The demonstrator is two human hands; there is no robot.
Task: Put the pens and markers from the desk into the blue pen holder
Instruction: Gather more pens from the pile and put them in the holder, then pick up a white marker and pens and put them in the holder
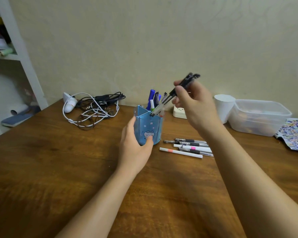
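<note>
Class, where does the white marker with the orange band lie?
The white marker with the orange band lies on the desk, right of the blue pen holder, nearest the camera.

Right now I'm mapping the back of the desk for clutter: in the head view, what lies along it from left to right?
Tangled cables → blue pen holder → small cream box → white cup → clear plastic container → dotted paper.

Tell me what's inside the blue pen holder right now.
The blue pen holder holds several upright pens and markers, blue ones among them. The right hand angles more pens into it. Its walls hide their lower ends.
</note>
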